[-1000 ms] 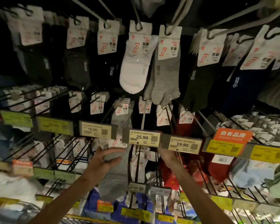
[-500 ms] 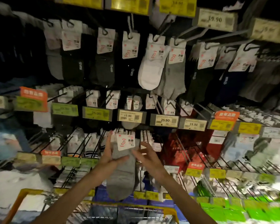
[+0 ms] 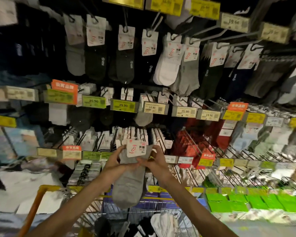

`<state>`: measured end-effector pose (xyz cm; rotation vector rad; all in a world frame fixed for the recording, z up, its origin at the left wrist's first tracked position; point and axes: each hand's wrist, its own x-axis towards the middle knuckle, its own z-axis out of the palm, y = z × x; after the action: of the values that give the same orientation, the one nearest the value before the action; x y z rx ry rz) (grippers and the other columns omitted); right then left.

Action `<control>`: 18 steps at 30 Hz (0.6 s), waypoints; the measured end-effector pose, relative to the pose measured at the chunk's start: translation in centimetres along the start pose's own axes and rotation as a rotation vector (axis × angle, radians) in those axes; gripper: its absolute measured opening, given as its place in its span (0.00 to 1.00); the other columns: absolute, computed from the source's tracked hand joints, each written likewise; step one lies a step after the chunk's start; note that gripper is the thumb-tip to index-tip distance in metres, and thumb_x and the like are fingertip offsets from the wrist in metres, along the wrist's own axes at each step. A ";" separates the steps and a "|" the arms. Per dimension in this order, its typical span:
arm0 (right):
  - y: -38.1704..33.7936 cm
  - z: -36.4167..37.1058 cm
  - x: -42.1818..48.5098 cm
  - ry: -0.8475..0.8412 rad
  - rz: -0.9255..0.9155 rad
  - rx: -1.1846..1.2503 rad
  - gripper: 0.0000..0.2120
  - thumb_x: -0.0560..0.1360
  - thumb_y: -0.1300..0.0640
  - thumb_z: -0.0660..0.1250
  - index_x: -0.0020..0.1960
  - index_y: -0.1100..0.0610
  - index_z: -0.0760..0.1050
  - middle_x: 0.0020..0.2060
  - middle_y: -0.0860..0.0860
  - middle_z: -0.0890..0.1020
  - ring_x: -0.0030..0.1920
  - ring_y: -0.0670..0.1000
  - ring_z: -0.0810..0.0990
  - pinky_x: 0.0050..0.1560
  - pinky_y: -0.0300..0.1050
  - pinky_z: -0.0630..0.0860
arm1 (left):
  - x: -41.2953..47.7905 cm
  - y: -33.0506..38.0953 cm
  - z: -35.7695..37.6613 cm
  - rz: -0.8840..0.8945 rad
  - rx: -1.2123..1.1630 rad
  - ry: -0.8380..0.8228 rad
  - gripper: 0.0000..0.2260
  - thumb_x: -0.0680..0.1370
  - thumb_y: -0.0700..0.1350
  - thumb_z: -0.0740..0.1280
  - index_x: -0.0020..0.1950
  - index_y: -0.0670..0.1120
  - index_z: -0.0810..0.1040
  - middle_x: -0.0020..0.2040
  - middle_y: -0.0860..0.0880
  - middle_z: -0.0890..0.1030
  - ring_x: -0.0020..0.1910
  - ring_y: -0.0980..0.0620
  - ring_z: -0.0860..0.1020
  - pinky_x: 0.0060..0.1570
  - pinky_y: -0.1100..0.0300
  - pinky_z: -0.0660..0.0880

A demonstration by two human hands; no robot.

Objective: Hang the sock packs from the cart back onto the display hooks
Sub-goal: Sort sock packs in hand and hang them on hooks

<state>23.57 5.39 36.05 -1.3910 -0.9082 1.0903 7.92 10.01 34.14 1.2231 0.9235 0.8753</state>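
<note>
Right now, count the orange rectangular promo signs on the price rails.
4 orange rectangular promo signs: middle rail left, middle rail right, lower rail left, lower rail right. Blur may hide others.

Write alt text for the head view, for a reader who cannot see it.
The left hand and right hand hold a grey sock pack before display hooks hung with socks. A yellow-framed cart of socks stands below.

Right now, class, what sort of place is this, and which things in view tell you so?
Most likely a shop's sock aisle: sock packs hang from display hooks, price tags reading 25.90 and 19.90 front the rails, and a yellow-framed wire cart stands below.
</note>
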 end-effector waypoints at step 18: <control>-0.9 0.2 -1.0 0.051 0.033 0.267 0.23 0.71 0.66 0.74 0.64 0.57 0.72 0.57 0.56 0.82 0.57 0.60 0.81 0.49 0.57 0.81 | -1.2 1.8 -5.7 0.117 0.000 0.120 0.13 0.82 0.37 0.64 0.62 0.51 0.81 0.63 0.46 0.80 0.60 0.47 0.79 0.53 0.53 0.79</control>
<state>23.14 4.64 37.06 -1.2104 -0.6778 1.1503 2.08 11.31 35.44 1.2442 0.9545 1.0509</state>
